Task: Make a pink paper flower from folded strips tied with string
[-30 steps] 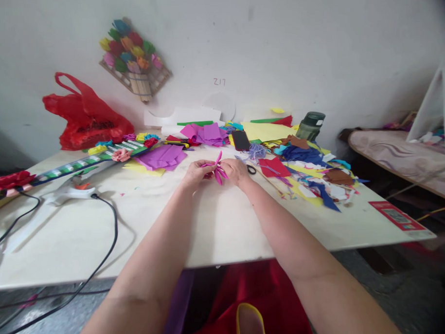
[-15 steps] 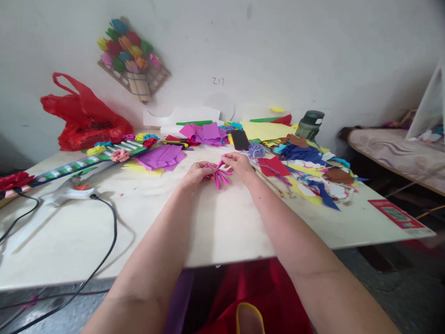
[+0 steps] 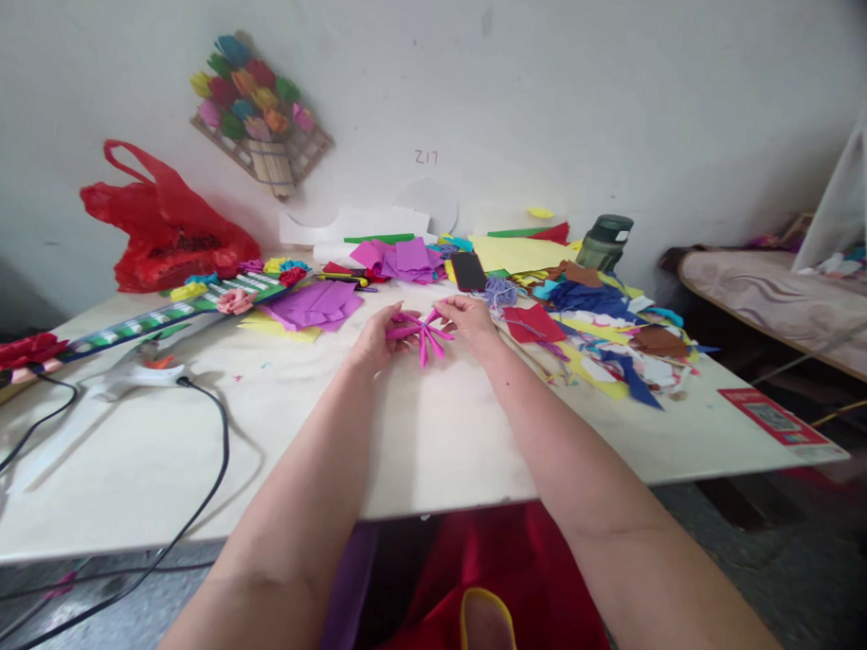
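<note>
Between my hands, just above the white table (image 3: 429, 439), is a magenta paper flower (image 3: 424, 336) with narrow folded petals spreading from a tied middle. My left hand (image 3: 382, 336) grips it at the left petals, thumb above and fingers beneath. With thumb and forefinger, my right hand (image 3: 468, 321) pinches the petal at its upper right. Beyond them are purple paper sheets (image 3: 313, 307), a black phone (image 3: 468, 271) and a ball of lavender yarn (image 3: 500, 293).
Coloured paper scraps (image 3: 604, 321) are heaped on the right, with a dark green bottle (image 3: 605, 242) behind. A red plastic bag (image 3: 163, 225) stands back left. A glue gun (image 3: 140, 376) with a black cord (image 3: 225, 441) lies at left, near a flower-topped green strip (image 3: 156, 317).
My left hand has opened out a little and shifted its hold, so more of the flower's left petals show. My right hand keeps its pinch nearly in place.
</note>
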`<state>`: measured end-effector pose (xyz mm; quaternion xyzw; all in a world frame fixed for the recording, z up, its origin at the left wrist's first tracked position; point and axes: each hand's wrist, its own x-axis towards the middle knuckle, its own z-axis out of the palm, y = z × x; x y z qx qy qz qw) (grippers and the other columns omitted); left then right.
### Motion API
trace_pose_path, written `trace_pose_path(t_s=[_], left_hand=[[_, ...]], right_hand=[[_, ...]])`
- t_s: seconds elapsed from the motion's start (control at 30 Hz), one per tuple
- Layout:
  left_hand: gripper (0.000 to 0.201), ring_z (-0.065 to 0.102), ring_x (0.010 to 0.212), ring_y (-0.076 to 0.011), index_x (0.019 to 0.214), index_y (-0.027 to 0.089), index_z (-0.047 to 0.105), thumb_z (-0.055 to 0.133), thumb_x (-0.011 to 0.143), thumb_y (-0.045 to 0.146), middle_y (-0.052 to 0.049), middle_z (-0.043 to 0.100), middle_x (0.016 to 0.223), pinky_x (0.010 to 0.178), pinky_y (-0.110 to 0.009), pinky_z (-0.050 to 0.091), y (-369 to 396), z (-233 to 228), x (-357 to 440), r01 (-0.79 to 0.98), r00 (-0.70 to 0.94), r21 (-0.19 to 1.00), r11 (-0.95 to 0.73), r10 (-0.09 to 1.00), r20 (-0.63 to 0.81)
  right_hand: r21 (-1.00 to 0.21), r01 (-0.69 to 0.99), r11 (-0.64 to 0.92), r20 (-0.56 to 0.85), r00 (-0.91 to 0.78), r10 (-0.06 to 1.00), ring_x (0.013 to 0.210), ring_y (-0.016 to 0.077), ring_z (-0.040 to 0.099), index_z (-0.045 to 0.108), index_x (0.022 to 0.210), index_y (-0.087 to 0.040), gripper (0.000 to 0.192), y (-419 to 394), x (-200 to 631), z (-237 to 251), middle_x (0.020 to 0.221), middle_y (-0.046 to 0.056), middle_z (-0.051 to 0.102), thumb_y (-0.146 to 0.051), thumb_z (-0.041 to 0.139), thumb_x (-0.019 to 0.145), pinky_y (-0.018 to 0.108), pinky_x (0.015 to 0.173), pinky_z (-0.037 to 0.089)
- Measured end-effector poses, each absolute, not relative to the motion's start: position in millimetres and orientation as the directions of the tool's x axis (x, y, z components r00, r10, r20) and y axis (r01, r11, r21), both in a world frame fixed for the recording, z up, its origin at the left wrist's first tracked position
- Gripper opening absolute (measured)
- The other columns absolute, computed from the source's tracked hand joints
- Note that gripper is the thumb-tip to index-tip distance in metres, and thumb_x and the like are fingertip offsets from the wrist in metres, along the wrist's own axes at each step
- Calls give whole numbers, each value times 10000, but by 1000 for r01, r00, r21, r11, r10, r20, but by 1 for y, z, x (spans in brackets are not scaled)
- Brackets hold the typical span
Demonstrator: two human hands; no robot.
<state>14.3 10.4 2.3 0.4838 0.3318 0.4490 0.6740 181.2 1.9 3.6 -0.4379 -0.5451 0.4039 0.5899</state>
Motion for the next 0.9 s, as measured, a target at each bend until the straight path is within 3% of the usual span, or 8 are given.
trace_pose_path(t_s=[0.27, 0.4, 0.73, 0.9], left_hand=[[420, 533, 420, -118, 687, 125, 570, 498, 739, 536, -41, 567, 524, 340, -197, 297, 9, 4, 16, -242, 397, 962, 128, 918, -22], [430, 514, 412, -105, 699, 132, 561, 524, 716, 560, -44, 576, 545, 343, -192, 292, 7, 5, 16, -186, 389, 974, 128, 920, -47], [277, 355, 368, -57, 621, 145, 520, 665, 661, 379, 24, 426, 451, 346, -198, 182, 5, 3, 16, -148, 461, 988, 33, 886, 39], [238, 422, 420, -71, 621, 136, 531, 689, 628, 313, 10, 478, 501, 392, -200, 291, 7, -1, 15, -177, 440, 983, 42, 897, 41]], right_hand=[[-952, -32, 306, 300, 127, 946, 515, 77, 493, 617, 649, -155, 218, 4, 181, 2, 610, -4, 598, -365, 667, 619, 202, 462, 420], [-946, -39, 322, 314, 132, 940, 561, 94, 517, 615, 647, -156, 231, 5, 182, 2, 625, 8, 613, -380, 664, 627, 205, 467, 422], [-962, -58, 268, 262, 87, 961, 432, 59, 460, 579, 637, -155, 261, 6, 180, -1, 553, -4, 604, -404, 656, 631, 191, 438, 366], [-962, -89, 256, 254, 35, 967, 466, 76, 510, 567, 646, -161, 263, 2, 178, 1, 552, -11, 595, -403, 667, 628, 212, 491, 414]])
